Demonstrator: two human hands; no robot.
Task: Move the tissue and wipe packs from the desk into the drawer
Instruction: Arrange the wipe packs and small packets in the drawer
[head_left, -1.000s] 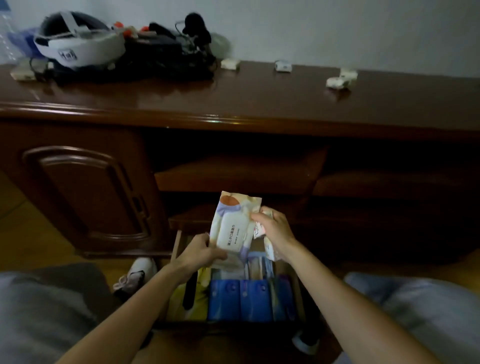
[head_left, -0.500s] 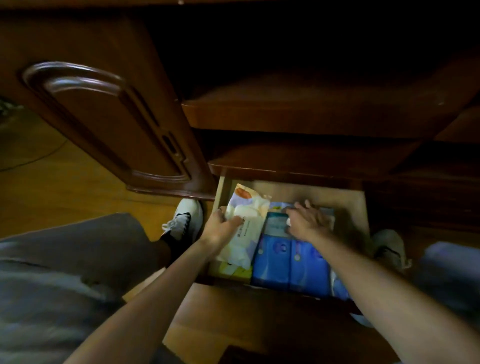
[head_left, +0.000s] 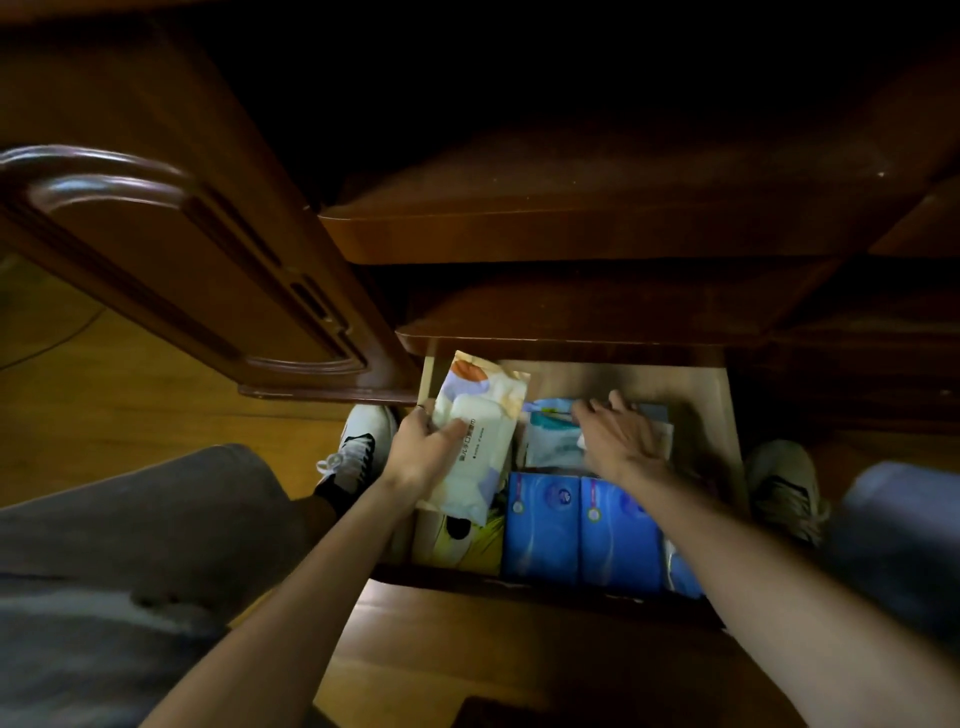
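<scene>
Lowering the wipe pack into the drawer is the step in hand on the head view. My left hand has its grip closed on the pack, tilted over the drawer's left side; I judge it should go flat into the gap beside the blue tissue packs. My right hand lies open-palmed on a pale pack at the back, gripping nothing. Versus half a second ago, the pack is slightly deeper and the right hand has shifted right.
</scene>
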